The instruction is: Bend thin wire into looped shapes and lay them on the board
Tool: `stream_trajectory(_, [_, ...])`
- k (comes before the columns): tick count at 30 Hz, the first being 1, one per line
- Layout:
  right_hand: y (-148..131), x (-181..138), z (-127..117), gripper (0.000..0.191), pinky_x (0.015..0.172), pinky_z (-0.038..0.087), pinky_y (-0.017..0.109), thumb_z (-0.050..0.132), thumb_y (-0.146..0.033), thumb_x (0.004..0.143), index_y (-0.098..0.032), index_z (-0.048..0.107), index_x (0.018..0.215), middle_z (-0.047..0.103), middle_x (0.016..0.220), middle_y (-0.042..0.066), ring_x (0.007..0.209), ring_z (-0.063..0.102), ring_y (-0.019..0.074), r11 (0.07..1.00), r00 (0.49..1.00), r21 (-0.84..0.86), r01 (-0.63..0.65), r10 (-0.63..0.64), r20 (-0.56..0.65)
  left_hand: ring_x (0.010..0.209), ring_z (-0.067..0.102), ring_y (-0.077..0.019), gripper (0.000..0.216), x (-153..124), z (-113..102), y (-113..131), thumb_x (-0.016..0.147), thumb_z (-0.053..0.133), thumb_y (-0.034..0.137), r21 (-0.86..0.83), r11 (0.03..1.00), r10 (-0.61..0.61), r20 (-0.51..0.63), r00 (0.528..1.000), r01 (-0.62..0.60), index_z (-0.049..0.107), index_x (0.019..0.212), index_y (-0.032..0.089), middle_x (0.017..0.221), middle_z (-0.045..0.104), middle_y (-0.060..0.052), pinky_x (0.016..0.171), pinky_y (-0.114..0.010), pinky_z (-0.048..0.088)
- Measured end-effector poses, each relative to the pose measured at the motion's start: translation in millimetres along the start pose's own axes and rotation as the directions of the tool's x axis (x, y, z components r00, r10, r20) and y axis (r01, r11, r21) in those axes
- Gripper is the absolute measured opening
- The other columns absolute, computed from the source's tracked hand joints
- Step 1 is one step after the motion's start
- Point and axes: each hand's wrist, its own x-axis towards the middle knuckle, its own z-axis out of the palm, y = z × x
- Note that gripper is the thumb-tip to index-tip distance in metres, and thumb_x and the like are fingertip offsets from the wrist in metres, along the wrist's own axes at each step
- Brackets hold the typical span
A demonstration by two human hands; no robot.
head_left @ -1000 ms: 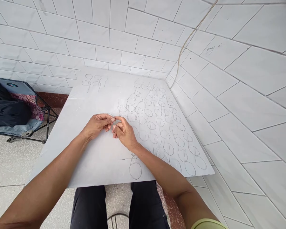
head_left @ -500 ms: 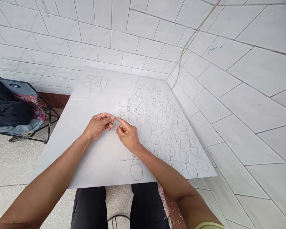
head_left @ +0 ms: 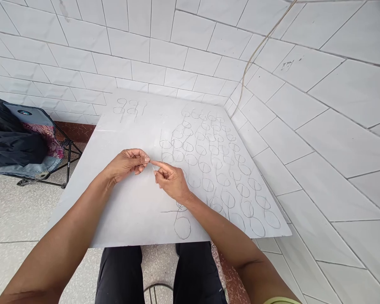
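Note:
My left hand [head_left: 129, 164] is closed in a pinch above the white board, its thumb and index fingertip pressed together on a thin wire. My right hand [head_left: 172, 180] is closed too, with its index finger stretched out to touch the left fingertips. A short bit of the thin wire [head_left: 153, 168] shows at the right thumb; most of it is hidden by the fingers. Just right of my hands lie many thin dark wires bent into loops [head_left: 208, 184]. Nearer to me are a looped wire [head_left: 183, 228] and a straight wire piece [head_left: 171, 211].
The white board [head_left: 129, 228] reaches over my knees to the tiled wall [head_left: 139, 50]. More bent wires [head_left: 123, 109] lie at its far left. A folding chair [head_left: 47, 147] with dark cloth stands to the left. A cable [head_left: 256, 50] hangs down the corner.
The right index finger has straightened out to the left. Both hands have shifted slightly left, still meeting at the fingertips. The camera view has moved a little.

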Motion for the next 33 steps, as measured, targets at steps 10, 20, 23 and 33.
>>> stream_trajectory(10, [-5, -7, 2, 0.037, 0.056, 0.042, 0.023, 0.055, -0.025, 0.094, -0.027, 0.069, 0.128, 0.048, 0.061, -0.008, 0.053, 0.045, 0.0092, 0.995, 0.997, -0.082, 0.056, -0.051, 0.063, 0.057, 0.054, -0.0087, 0.024, -2, -13, 2, 0.077, 0.086, 0.035, 0.029, 0.997, -0.067, 0.084, 0.994, 0.065, 0.072, 0.082, 0.016, 0.074, 0.061, -0.002, 0.046, -0.02, 0.041])
stream_trajectory(20, [-8, 5, -5, 0.011, 0.048, 0.048, 0.024, 0.058, -0.033, 0.093, -0.022, 0.06, 0.093, 0.071, 0.07, -0.001, 0.053, 0.066, 0.0138, 0.965, 0.975, 0.136, -0.223, 0.222, 0.022, 0.07, 0.066, -0.0172, 0.045, 0, -3, 2, 0.087, 0.075, 0.053, -0.024, 0.997, -0.065, 0.07, 0.995, 0.067, 0.075, 0.111, 0.015, 0.092, 0.07, -0.01, 0.058, -0.03, 0.055])
stream_trajectory(23, [-7, 7, -7, 0.011, 0.047, 0.046, 0.023, 0.056, -0.032, 0.093, -0.022, 0.059, 0.09, 0.072, 0.071, -0.001, 0.053, 0.066, 0.0134, 0.97, 0.975, 0.101, -0.22, 0.223, -0.023, 0.072, 0.068, -0.0199, 0.056, 3, -4, 2, 0.09, 0.067, 0.062, -0.061, 0.998, -0.031, 0.013, 0.999, 0.032, 0.073, 0.114, 0.012, 0.093, 0.07, -0.012, 0.059, -0.032, 0.056])
stream_trajectory(33, [-1, 10, -7, 0.012, 0.059, 0.045, 0.027, 0.054, -0.028, 0.097, -0.024, 0.054, 0.086, 0.07, 0.068, -0.003, 0.056, 0.061, 0.0134, 0.913, 0.979, -0.398, -0.091, 0.009, -0.201, 0.066, 0.064, -0.0183, 0.06, 3, -1, -2, 0.092, 0.061, 0.065, -0.019, 0.998, 0.052, -0.019, 0.998, -0.052, 0.072, 0.117, 0.012, 0.09, 0.068, -0.012, 0.053, -0.03, 0.051])
